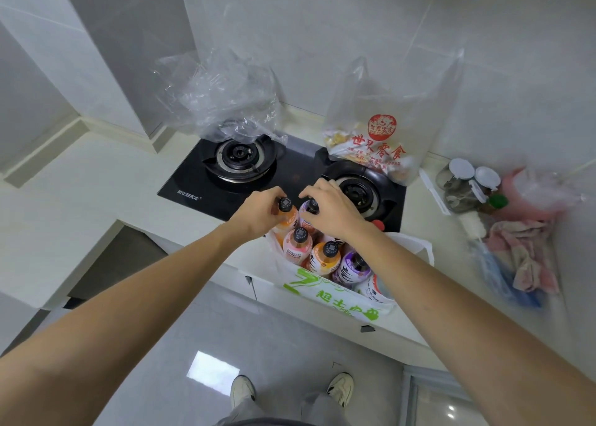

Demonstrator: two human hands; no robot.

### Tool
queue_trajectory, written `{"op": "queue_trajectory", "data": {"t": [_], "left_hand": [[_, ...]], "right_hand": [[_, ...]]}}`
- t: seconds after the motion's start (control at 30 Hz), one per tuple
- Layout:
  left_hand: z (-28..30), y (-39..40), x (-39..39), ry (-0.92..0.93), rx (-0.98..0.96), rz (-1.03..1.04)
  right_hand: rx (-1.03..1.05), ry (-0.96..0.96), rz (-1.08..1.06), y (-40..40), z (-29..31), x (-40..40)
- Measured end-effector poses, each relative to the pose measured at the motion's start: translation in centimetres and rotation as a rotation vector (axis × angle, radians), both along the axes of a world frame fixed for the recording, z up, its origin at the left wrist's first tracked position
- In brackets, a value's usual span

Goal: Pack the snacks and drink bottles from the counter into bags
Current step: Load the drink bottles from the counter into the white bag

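A white bag with green print (335, 296) stands at the counter's front edge, holding several upright drink bottles with black caps. My left hand (258, 211) grips an orange bottle (288, 216) by its neck at the bag's far side. My right hand (329, 208) grips a purple bottle (308, 215) beside it. Both bottles stand upright, touching the others. A clear bag with red print (383, 125) holding snacks stands behind the stove's right burner.
A black two-burner gas stove (283, 177) lies behind the bag. A crumpled clear plastic bag (222, 93) rests over the left burner. Jars (464, 183), a green-capped bottle (498, 201) and pink cloths (529, 251) crowd the counter at right. The tiled wall is close behind.
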State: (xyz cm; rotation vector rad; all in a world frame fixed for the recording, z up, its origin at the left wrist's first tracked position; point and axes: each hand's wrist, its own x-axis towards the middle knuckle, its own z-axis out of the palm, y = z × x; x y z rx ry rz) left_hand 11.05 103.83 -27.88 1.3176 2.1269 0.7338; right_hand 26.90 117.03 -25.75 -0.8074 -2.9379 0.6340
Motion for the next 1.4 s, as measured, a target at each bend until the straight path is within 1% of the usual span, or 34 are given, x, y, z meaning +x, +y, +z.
{"op": "queue_trajectory", "data": {"t": [0.13,0.2,0.27,0.37,0.47,0.57,0.63,0.7,0.87,1.0,1.13,1.27,1.4], "left_hand": [[-0.3,-0.7,-0.5,-0.111,0.071,-0.032],[-0.6,-1.1,-0.7,-0.194,0.093,-0.013],[-0.8,-1.4,-0.9,-0.267,0.097,0.081],[-1.5,-2.0,-1.2,-0.325,0.087,0.337],[-2.7,-2.1,-1.7,-0.369,-0.014,0.544],[-4.5,-1.7,-1.9,-0.483,-0.176,0.616],[-5.5,-1.1,-1.8,-0.595,-0.225,0.622],[-6.4,-0.3,-1.7,-0.707,-0.22,0.63],[-8.2,1.1,-2.3,-0.926,-0.094,0.757],[-7.0,1.3,-3.0,-1.008,-0.006,0.701],[-3.9,1.0,-3.3,-0.989,0.076,0.639],[-0.3,0.6,-2.6,-0.974,0.146,0.53],[3.1,1.0,-1.8,-0.955,0.225,0.469]], "right_hand": [[-0.014,0.034,0.02,-1.0,0.3,-1.5],[-0.026,0.039,0.011,-1.2,0.0,-2.1],[-0.048,0.038,0.012,-1.1,-0.3,-2.4],[-0.088,0.057,0.017,-0.7,-0.6,-2.4],[-0.109,0.053,0.028,-0.5,-0.5,-2.4],[-0.116,0.035,0.031,-0.5,-0.5,-2.5],[-0.118,0.015,0.031,-0.4,-0.3,-2.6],[-0.119,-0.007,0.031,-0.4,-0.1,-2.6],[-0.099,-0.047,0.023,-1.0,0.2,-2.8],[-0.098,-0.059,0.015,-1.0,0.6,-3.1],[-0.124,-0.054,0.003,-0.7,0.8,-3.2],[-0.114,-0.047,0.008,-0.8,0.7,-2.9],[-0.106,-0.04,0.014,-0.8,0.8,-2.6]]}}
